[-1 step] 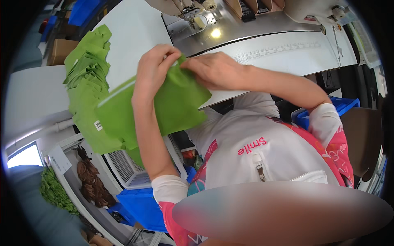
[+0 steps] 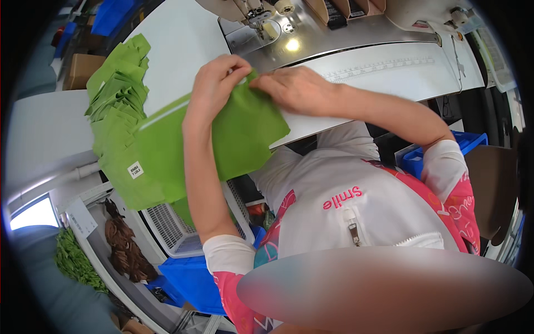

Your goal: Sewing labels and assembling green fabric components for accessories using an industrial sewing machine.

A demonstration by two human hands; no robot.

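Note:
My left hand (image 2: 217, 83) pinches the upper edge of a green fabric piece (image 2: 233, 145) that has a white strip along its top and a white label (image 2: 135, 170) at the lower left. My right hand (image 2: 289, 92) has its fingers closed on the same fabric at the upper right corner, close to my left fingers. The piece hangs over the near edge of the white table (image 2: 183, 39), beside a pile of green fabric pieces (image 2: 117, 89) on the left. The sewing machine (image 2: 258, 22) stands just beyond my hands.
A white basket (image 2: 172, 239) and blue crates (image 2: 189, 284) sit below the table on the left, near brown (image 2: 125, 250) and green (image 2: 75, 256) bundles. Another blue crate (image 2: 461, 139) is at the right. A cardboard box (image 2: 83, 72) lies at the back left.
Both my hands have shifted slightly up and to the right, carrying the top edge of the green fabric with them.

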